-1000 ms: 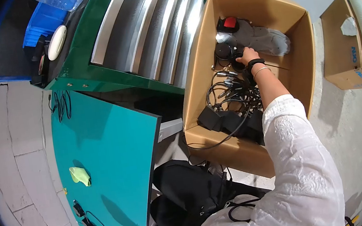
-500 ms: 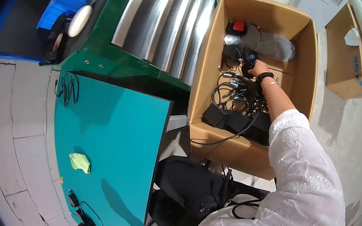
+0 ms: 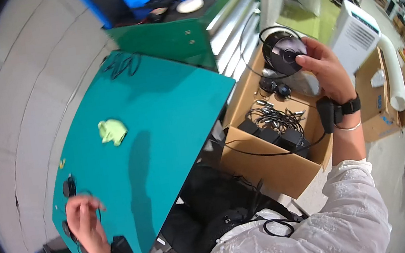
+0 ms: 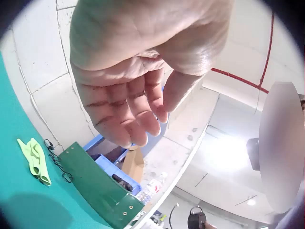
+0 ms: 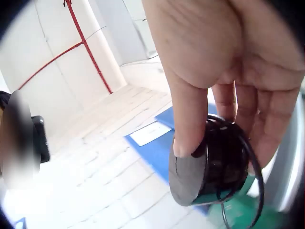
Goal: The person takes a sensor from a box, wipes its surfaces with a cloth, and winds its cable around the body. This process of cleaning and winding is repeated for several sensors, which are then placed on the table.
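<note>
My right hand (image 3: pixel 328 68) pinches a shiny, round black thing (image 3: pixel 283 54) with a bendy cord (image 5: pixel 260 191) above the brown cardboard box (image 3: pixel 268 168). My left hand (image 3: pixel 86 223), loosely curled, is over the smooth green counter (image 3: pixel 174 107). The round black thing hides part of one hand. Blue letters (image 3: pixel 379 102) nearby look too tiny to read.

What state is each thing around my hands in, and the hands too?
Glossy round black device: gripped by the right hand.
Left hand: empty, fingers loosely bent.
Brown cardboard box: top open.
Thin black cables: bunched inside the box.
Yellow-green cloth: crumpled on the flat teal tabletop.
</note>
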`<state>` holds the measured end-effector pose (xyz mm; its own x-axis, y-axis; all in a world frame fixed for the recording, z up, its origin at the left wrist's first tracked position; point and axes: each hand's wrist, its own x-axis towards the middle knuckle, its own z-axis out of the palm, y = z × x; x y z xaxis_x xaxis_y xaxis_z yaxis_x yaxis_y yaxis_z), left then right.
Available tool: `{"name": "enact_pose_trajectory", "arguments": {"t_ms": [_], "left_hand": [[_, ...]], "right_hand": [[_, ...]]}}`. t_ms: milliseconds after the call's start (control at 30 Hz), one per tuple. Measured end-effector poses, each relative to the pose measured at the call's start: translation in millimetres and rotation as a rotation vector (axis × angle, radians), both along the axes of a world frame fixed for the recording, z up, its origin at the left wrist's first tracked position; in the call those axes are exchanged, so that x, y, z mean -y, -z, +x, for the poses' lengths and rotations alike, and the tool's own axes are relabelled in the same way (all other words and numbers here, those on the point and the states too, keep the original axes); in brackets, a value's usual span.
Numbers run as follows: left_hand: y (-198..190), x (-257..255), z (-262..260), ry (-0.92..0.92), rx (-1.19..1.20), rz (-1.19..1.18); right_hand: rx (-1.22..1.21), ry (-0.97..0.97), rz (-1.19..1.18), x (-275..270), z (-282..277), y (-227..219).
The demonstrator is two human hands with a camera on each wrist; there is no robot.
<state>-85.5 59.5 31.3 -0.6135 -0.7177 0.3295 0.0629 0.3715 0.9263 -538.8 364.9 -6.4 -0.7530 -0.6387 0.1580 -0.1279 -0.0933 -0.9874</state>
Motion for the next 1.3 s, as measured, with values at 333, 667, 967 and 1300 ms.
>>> {"name": "enact_pose_trajectory", "arguments": {"t_ms": [333,667,967,1300], "left_hand": [[-28.0,6.8,44.7,0.254,0.224,0.110],[22.0,53.7,49.1,0.056,-0.456,0.230],[69.4,94.5,52.8,-0.078,-0.559,0.605],[81.4,105.3,60.5,-0.044,-0.295,0.657]], "right_hand": [[0.052,-0.885,-0.422,197.3,204.6,-113.9],[0.532,-1.030,-0.246,335.3,346.5,-46.9],[0.321,-0.957,0.048,379.1,337.3,23.7],[0.355,-1.190,0.206,383.4,290.0,28.0]]}}
